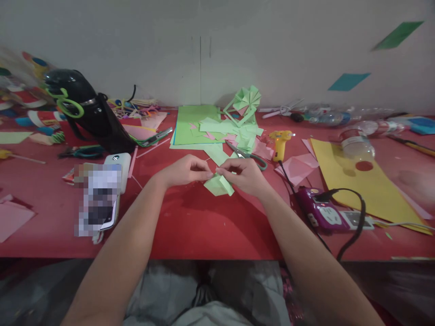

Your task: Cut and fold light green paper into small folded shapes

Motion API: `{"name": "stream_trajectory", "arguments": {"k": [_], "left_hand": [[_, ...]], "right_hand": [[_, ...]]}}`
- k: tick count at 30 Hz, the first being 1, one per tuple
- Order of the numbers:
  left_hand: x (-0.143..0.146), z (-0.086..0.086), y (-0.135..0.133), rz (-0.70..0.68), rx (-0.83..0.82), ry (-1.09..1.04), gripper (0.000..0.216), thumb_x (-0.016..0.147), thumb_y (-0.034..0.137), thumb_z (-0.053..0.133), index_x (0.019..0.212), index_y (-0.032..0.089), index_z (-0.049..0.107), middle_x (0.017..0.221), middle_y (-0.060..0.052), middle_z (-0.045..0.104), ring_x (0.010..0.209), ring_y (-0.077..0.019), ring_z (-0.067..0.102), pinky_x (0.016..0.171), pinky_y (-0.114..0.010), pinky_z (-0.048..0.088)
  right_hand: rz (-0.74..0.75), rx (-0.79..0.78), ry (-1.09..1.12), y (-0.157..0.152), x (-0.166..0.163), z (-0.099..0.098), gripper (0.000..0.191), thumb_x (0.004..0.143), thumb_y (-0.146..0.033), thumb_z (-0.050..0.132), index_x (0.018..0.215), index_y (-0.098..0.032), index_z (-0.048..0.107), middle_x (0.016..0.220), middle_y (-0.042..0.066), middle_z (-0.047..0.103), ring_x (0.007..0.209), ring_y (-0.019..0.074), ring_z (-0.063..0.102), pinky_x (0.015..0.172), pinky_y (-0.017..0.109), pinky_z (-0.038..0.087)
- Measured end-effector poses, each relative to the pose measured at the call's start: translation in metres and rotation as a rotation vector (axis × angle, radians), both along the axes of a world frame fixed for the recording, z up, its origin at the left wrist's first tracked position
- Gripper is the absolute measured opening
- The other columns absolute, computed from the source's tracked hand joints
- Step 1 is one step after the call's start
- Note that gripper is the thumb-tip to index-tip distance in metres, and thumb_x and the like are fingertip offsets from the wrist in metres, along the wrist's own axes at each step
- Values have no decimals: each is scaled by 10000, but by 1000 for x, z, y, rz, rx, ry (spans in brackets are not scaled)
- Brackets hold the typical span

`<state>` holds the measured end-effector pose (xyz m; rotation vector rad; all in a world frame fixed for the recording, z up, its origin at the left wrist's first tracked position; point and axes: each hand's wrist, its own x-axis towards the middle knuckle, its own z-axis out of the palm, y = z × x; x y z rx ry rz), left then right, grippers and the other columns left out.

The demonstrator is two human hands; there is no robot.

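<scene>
Just above the red tabletop (204,226), a folded piece of light green paper (217,185) hangs between my two hands. My left hand (186,171) pinches its upper left edge with thumb and forefinger. My right hand (244,175) is closed on the upper right part, and its fingertips almost meet those of the left. One strip of the paper stands up in a crease. Right behind the right hand lie grey-handled scissors (254,159), partly hidden. Green paper scraps (217,126) cover a stack of green sheets (183,117), beside a pleated green paper shape (247,102).
A yellow glue gun (280,142) stands right of the scissors, its cord running to a purple power strip (319,213). Yellow paper (360,185) and a plastic bottle (356,142) lie farther right. On the left are a black bottle (98,113) and a phone (113,213).
</scene>
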<state>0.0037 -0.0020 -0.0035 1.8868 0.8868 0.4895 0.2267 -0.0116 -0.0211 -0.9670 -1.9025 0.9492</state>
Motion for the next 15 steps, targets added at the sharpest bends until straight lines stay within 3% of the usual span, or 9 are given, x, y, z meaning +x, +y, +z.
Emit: {"name": "stream_trajectory", "arguments": {"k": [15], "left_hand": [[3, -1, -3, 97, 44, -9, 302, 866, 457, 639, 797, 172, 710, 733, -10, 627, 659, -120, 523, 619, -247, 413]], "right_hand": [[-48, 50, -4, 1, 1, 1, 237, 858, -342, 654, 692, -175, 679, 643, 1, 644, 581, 100, 491, 552, 252, 385]]}}
